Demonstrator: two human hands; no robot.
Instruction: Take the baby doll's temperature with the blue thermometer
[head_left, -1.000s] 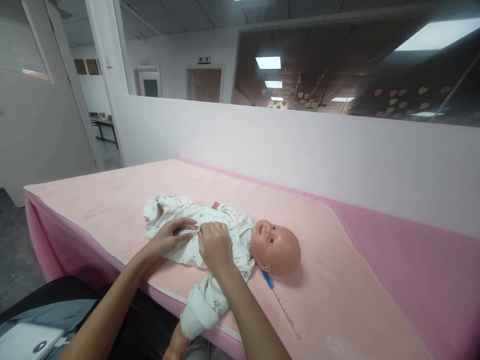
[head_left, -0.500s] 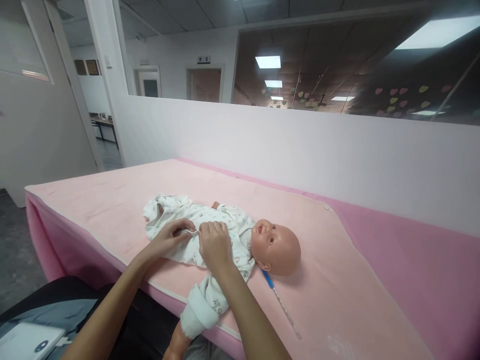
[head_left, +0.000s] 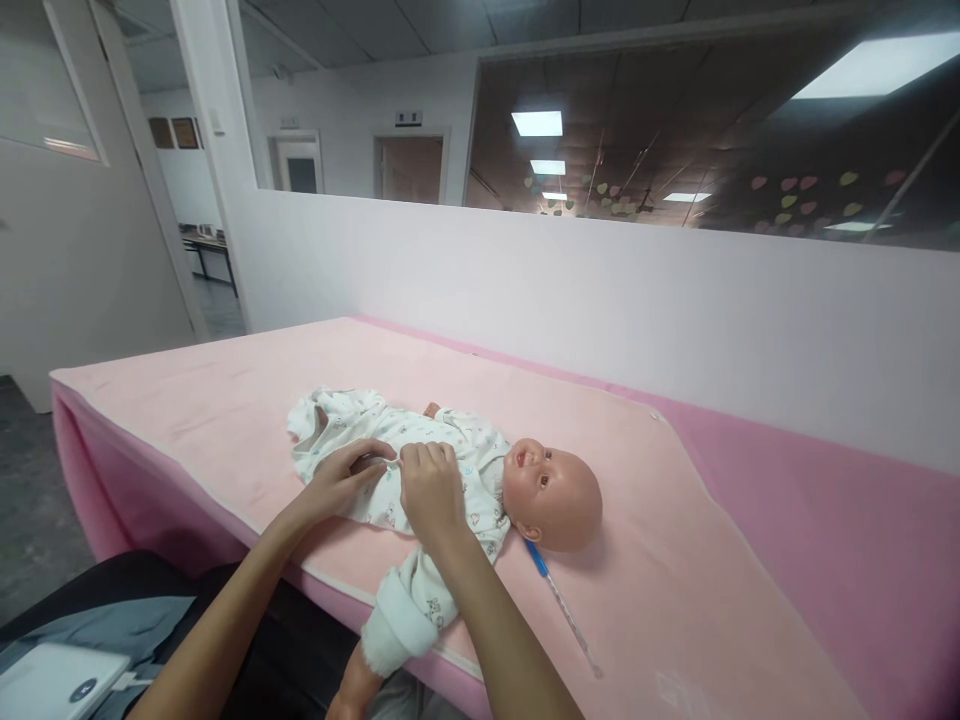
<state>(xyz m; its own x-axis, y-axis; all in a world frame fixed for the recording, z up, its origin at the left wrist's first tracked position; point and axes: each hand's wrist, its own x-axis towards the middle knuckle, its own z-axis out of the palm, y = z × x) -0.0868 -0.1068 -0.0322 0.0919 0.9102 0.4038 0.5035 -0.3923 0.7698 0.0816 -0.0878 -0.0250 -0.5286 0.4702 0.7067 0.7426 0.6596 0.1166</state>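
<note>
A baby doll [head_left: 555,498] lies on its back, its head toward the right. It wears a white patterned romper [head_left: 480,440]. My left hand [head_left: 346,478] rests over the doll's belly, thumb and fingers closed on a thin white edge or tie of the romper. Right beside it, my right hand [head_left: 431,485] pinches the same strip, knuckles up, fingers curled; its fingertips are hidden. One doll arm in a thick, rolled-up cuff [head_left: 405,620] hangs over the table's near edge.
Near the doll's head lies a thin clear stick with a blue end [head_left: 536,560], like a thermometer. A pink padded cover [head_left: 675,600] spreads over the table. Behind it stands a white partition [head_left: 525,290] with glass above. A white device [head_left: 64,680] sits on my lap.
Almost nothing differs. My left hand has shifted very slightly, and both hands keep their grip on the romper.
</note>
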